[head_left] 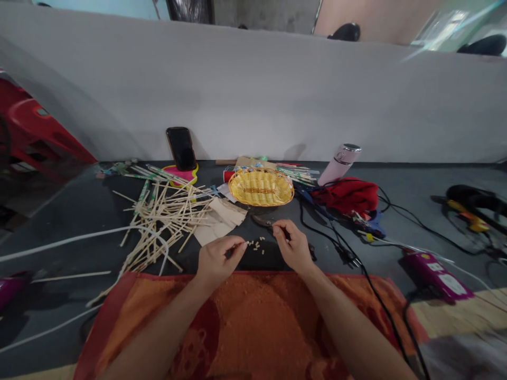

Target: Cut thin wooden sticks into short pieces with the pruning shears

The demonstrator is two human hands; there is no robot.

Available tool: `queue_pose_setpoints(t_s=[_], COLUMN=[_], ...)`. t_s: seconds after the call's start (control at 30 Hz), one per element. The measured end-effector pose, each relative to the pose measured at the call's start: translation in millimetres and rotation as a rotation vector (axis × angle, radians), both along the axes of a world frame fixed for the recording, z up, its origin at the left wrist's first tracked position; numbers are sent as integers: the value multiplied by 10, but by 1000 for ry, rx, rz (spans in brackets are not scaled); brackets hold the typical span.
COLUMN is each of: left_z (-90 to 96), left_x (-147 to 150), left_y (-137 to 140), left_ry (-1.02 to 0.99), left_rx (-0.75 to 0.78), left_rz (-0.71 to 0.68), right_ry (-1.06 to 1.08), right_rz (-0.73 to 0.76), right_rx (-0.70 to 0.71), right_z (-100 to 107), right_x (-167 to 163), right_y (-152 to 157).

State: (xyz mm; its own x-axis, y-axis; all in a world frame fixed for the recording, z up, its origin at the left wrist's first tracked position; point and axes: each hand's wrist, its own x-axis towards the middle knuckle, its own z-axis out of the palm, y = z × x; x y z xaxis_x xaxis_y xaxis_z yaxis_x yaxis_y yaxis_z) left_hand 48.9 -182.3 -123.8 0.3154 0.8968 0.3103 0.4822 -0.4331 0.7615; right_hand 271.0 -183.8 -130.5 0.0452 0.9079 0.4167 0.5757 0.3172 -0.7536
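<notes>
My left hand (219,258) is closed in a pinch, with a small pale stick piece (247,243) at its fingertips. Several short cut pieces (256,246) lie on the dark surface between my hands. My right hand (292,244) has its fingers curled around dark-handled cutters (261,220), whose curved metal jaws point left; most of the handles are hidden under the hand. Just beyond the cutters stands a yellow woven basket (261,191). To the left, long thin wooden sticks (162,211) lie in a loose heap, partly over a brown paper sheet (219,219).
A phone (182,149) leans by the wall, and a pink bottle (338,164) stands tilted in view. Red cloth (346,195), black cables (348,256) and a purple power strip (438,277) are on the right. An orange towel (257,327) covers the near side.
</notes>
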Motion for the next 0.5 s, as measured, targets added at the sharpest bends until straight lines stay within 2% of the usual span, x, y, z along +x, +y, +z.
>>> queue_pose_setpoints(t_s=[0.1,0.27,0.5], left_z=[-13,-19,-77], left_x=[22,52,13], left_y=[-22,-70,-73], left_ry=[27,83,115], left_rx=[39,111,161], left_rz=[-2,-81,-99], right_ry=[31,38,51], right_rz=[-33,-38,6], right_rx=[19,-1,-1], right_z=[-53,-104,-45], right_x=[-4,19,-58], right_y=[-6,8,-54])
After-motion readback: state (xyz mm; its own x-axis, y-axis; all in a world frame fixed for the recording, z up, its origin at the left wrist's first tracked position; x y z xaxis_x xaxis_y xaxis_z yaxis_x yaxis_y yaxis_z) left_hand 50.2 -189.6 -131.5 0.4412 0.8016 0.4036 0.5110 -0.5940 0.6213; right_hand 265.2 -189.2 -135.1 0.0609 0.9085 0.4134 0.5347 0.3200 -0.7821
